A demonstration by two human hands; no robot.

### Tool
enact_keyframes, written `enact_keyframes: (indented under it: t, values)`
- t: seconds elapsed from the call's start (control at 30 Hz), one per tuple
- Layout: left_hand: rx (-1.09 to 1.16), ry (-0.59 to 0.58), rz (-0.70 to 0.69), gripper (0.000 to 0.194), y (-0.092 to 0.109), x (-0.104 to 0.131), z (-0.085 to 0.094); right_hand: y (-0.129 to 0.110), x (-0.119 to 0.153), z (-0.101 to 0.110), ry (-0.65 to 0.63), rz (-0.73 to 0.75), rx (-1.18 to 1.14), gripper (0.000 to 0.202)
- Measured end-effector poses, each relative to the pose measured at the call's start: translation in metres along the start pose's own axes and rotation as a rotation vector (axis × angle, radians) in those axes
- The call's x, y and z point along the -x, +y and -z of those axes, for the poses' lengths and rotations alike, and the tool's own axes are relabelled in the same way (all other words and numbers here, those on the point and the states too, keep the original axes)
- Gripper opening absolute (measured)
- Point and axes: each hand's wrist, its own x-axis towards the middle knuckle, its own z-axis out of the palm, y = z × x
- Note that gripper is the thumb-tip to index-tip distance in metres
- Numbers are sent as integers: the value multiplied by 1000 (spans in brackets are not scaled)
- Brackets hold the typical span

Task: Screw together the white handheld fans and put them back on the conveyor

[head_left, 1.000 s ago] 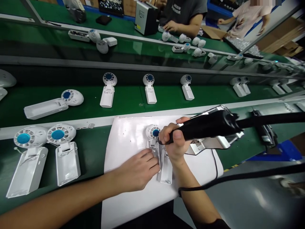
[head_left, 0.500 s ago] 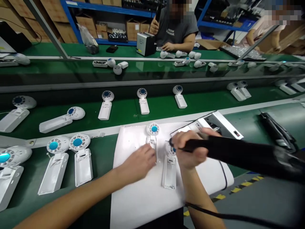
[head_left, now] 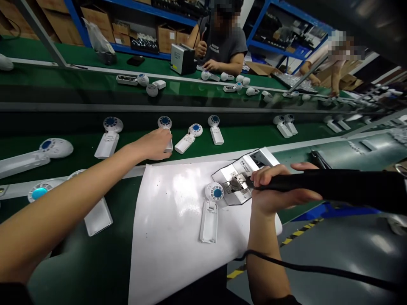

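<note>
My left hand (head_left: 154, 145) reaches over the green belt with its fingers closed around the handle of a white handheld fan housing (head_left: 164, 122). Just right of it a second fan housing (head_left: 187, 139) lies tilted on the belt. In my right hand (head_left: 273, 188) is a black electric screwdriver (head_left: 337, 188), its tip at the metal pick-up part of a white screw feeder (head_left: 243, 169). A fan housing (head_left: 210, 220) with a blue disc in its round head lies open side up on the white mat (head_left: 165, 237), left of the feeder.
More fan housings stand on the belt (head_left: 140, 127) and on the bench at left, partly behind my left forearm. A black cable (head_left: 305, 267) hangs below my right hand. Across the line a person (head_left: 222, 46) sits by a grey box (head_left: 182, 59); another works at far right.
My left hand has moved from a fan housing on the mat to one on the belt. That mat housing now lies on the belt. The screwdriver tip has gone to the feeder; the view has shifted.
</note>
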Motion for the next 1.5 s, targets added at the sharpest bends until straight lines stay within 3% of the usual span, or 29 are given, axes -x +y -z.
enact_keyframes:
  t: [0.1, 0.17, 0.23, 0.3, 0.37, 0.47, 0.6, 0.7, 0.8, 0.93, 1.2, 1.5]
  values:
    - [17, 0, 11, 25, -16, 24, -13, 2, 9, -3, -43, -21, 4, 66]
    - [45, 23, 18, 26, -21, 32, -16, 7, 16, -3, -55, -75, 20, 67]
    - [79, 58, 52, 33, -19, 40, -11, 11, 21, -4, -58, -114, 31, 65]
    - [130, 103, 75, 35, -4, 52, -2, 12, 27, -6, -93, -139, 7, 65]
    - [183, 166, 33, 31, 27, 72, 4, 7, 33, -9, -160, -203, -55, 64]
    - [211, 243, -132, 20, 97, 110, -4, -10, 46, -20, -249, -313, -176, 63]
    - [253, 229, -346, 4, 183, 142, -49, -26, 63, -44, -276, -376, -285, 62]
    - [261, 261, -433, 10, 209, 145, -83, -22, 76, -65, -313, -413, -347, 61]
    - [231, 325, -431, 22, 212, 141, -97, -13, 90, -82, -374, -474, -346, 64]
    - [212, 363, -434, 23, 210, 139, -96, -5, 102, -92, -366, -496, -277, 68]
    - [288, 324, -454, 22, 209, 139, -94, 13, 120, -92, -415, -585, -354, 66]
    - [338, 297, -437, 13, 212, 142, -102, 16, 141, -87, -546, -646, -182, 67]
